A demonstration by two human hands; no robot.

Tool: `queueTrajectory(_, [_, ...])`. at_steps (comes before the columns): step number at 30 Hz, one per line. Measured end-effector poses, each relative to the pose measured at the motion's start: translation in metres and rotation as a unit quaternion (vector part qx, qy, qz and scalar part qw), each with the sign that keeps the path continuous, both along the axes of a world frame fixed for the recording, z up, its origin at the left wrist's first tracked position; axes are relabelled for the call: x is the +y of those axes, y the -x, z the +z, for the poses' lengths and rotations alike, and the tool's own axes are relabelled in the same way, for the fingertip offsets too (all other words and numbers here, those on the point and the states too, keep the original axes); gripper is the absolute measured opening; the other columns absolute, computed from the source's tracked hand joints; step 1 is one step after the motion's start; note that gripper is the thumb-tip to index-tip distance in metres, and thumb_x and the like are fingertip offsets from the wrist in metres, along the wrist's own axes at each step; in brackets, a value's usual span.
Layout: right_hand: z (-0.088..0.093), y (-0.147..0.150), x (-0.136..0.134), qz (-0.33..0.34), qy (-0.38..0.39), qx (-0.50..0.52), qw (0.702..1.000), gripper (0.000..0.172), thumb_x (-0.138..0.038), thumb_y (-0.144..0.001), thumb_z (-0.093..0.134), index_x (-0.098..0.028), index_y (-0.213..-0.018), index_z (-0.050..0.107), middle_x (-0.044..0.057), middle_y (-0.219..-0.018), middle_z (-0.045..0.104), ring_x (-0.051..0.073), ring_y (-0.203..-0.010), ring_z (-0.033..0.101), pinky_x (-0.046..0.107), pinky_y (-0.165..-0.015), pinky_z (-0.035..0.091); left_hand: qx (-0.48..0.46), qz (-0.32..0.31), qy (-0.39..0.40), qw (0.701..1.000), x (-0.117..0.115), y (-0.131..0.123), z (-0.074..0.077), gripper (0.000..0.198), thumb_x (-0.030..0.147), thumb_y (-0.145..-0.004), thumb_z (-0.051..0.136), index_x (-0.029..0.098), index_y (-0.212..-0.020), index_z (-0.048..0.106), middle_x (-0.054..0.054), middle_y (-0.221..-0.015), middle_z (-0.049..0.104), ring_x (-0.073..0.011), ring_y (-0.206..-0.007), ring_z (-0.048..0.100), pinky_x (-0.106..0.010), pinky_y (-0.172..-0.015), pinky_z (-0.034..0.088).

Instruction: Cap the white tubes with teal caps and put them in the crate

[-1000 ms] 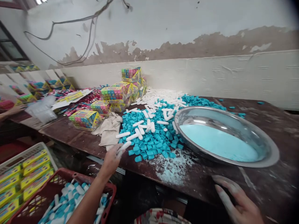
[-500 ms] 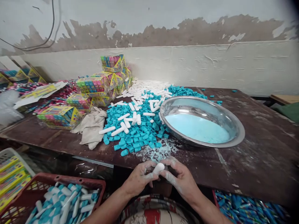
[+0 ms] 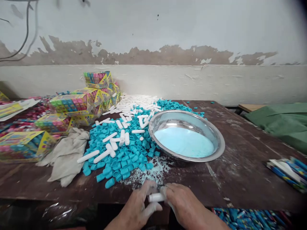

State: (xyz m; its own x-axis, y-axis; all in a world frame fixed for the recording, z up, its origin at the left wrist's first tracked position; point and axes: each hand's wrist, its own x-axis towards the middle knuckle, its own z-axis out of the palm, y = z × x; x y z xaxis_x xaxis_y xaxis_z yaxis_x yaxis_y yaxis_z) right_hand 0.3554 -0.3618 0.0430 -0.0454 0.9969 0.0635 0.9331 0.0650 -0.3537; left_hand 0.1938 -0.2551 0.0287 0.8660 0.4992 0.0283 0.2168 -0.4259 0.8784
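Observation:
Both of my hands meet at the near edge of the brown table [image 3: 244, 166], pinching a short white plastic tube [image 3: 155, 197] between them. My left hand [image 3: 137, 209] grips its left end and my right hand [image 3: 185, 206] its right end; both are dusted with pale powder. Just beyond them lies a pile of teal caps [image 3: 120, 156] with several white tubes [image 3: 105, 153] on top. A steel bowl [image 3: 216, 140] holding pale blue powder [image 3: 183, 142] stands to the right of the pile.
A crumpled beige cloth [image 3: 66, 156] lies left of the caps. Colourful yellow boxes [image 3: 69, 103] are stacked at back left. Spilled powder [image 3: 148, 172] dusts the table before the bowl. Green fabric [image 3: 283, 123] and striped packets [image 3: 285, 171] sit at right.
My left hand picked a white tube from the pile and brought it to the table's near edge, where my right hand joined it. The view has swung right and up.

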Motion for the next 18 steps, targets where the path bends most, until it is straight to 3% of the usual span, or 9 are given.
queueTrajectory(3, [0.033,-0.04,-0.005,-0.082,-0.029,0.064,0.994,0.016,-0.014,-0.079,0.044,-0.018,-0.083,0.059,0.002,-0.075,0.063,0.014,-0.066,0.056,0.021,-0.057,0.041,-0.043,0.069,-0.16,0.984,0.015,0.016,-0.014,0.041,0.025,-0.075,0.058,0.023,-0.114,0.045,-0.003,-0.1,0.06,-0.0161,-0.081,0.057,-0.023,-0.07,0.046])
queueTrajectory(6, [0.063,-0.088,-0.002,-0.137,-0.076,0.044,0.987,0.021,-0.019,-0.084,0.039,-0.018,-0.095,0.057,0.005,-0.087,0.063,0.016,-0.076,0.057,0.024,-0.066,0.042,-0.1,0.172,-0.313,0.929,0.035,0.032,-0.032,0.042,0.027,-0.078,0.055,0.021,-0.118,0.043,-0.009,-0.114,0.054,-0.022,-0.104,0.052,-0.03,-0.083,0.046])
queueTrajectory(8, [0.075,-0.115,0.012,-0.15,-0.046,-0.016,0.988,0.024,-0.014,-0.082,0.039,-0.017,-0.095,0.058,0.006,-0.089,0.061,0.016,-0.077,0.057,0.025,-0.068,0.041,-0.118,0.203,-0.373,0.898,0.043,0.036,-0.041,0.041,0.026,-0.078,0.056,0.018,-0.116,0.044,-0.011,-0.117,0.052,-0.0246,-0.11,0.048,-0.035,-0.088,0.044])
queueTrajectory(13, [0.075,-0.144,0.074,-0.126,0.083,-0.208,0.967,0.019,-0.011,-0.07,0.054,-0.018,-0.082,0.067,0.007,-0.084,0.065,0.024,-0.085,0.055,0.031,-0.073,0.038,-0.123,0.213,-0.454,0.856,0.048,0.028,-0.049,0.037,0.022,-0.076,0.058,0.016,-0.112,0.048,-0.013,-0.116,0.052,-0.0263,-0.111,0.047,-0.037,-0.087,0.044])
queueTrajectory(18, [0.066,-0.149,0.117,-0.136,0.133,-0.223,0.956,0.016,-0.006,-0.068,0.053,-0.012,-0.074,0.067,0.013,-0.077,0.066,0.024,-0.074,0.058,0.03,-0.063,0.039,-0.118,0.264,-0.433,0.854,0.045,0.022,-0.053,0.029,0.019,-0.08,0.055,0.018,-0.108,0.049,-0.011,-0.114,0.053,-0.0267,-0.109,0.048,-0.04,-0.085,0.044])
